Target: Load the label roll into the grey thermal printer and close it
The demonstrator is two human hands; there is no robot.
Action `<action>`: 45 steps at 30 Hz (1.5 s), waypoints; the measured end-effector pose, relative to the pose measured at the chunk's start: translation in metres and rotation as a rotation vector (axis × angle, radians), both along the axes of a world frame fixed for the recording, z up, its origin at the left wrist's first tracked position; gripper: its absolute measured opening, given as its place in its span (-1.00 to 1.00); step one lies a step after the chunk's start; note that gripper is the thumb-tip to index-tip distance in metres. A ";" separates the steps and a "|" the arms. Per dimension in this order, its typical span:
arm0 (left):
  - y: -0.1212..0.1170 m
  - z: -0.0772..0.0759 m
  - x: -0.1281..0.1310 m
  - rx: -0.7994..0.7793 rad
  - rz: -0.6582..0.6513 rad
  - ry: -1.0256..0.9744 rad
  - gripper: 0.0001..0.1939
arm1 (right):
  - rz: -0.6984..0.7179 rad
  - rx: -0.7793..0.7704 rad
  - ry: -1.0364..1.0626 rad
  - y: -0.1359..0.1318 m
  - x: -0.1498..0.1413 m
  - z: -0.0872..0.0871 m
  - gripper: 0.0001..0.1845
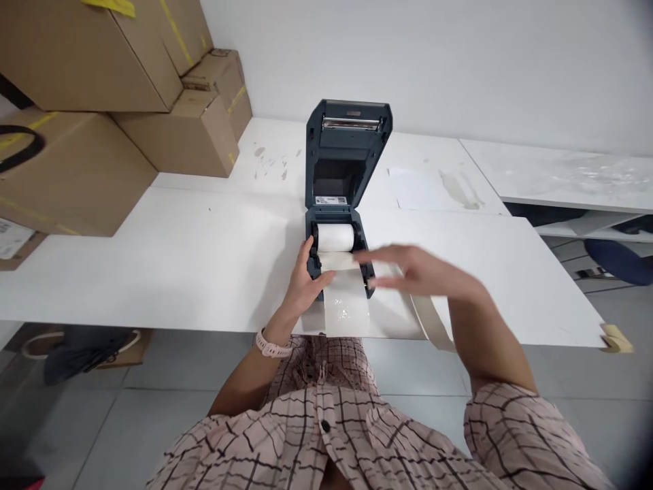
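A dark grey label printer (pixel 341 178) stands on the white table (pixel 178 265) with its lid raised. A white label roll (pixel 335 237) lies in its bay, and a strip of label paper (pixel 347 303) runs out toward the table's front edge. My left hand (pixel 306 279) rests against the printer's left front corner, thumb on the paper strip. My right hand (pixel 413 270) hovers just right of the printer's front with fingers stretched out flat toward the paper, slightly blurred. A pale backing strip (pixel 431 320) trails under my right wrist over the table edge.
Stacked cardboard boxes (pixel 102 102) fill the table's left rear. A sheet of paper (pixel 418 189) lies right of the printer. A second white table (pixel 561 177) stands at the right, with a blue chair seat (pixel 620 262) below it. Bags (pixel 76 350) sit on the floor at left.
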State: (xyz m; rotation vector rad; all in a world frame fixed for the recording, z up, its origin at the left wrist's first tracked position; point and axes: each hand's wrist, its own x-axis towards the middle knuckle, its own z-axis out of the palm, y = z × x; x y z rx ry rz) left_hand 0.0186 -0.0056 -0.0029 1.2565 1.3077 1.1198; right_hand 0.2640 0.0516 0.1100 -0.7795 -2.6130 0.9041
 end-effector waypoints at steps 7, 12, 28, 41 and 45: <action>-0.002 0.018 0.006 0.305 -0.069 0.439 -0.23 | -0.512 0.220 0.496 0.127 -0.022 0.038 -0.18; 0.006 0.027 0.005 0.536 -0.558 0.915 -0.19 | -0.432 0.125 0.687 0.170 -0.049 0.039 -0.39; -0.080 0.000 0.026 0.968 -0.195 0.440 -0.57 | -0.508 0.366 0.687 0.043 -0.047 0.019 -0.50; -0.014 0.027 0.005 -0.118 0.216 -0.173 0.02 | -0.791 -0.490 0.961 -0.053 -0.055 -0.097 -0.14; -0.008 0.020 0.002 -0.202 0.113 -0.285 0.13 | -0.841 -0.758 0.920 -0.057 -0.052 -0.094 0.11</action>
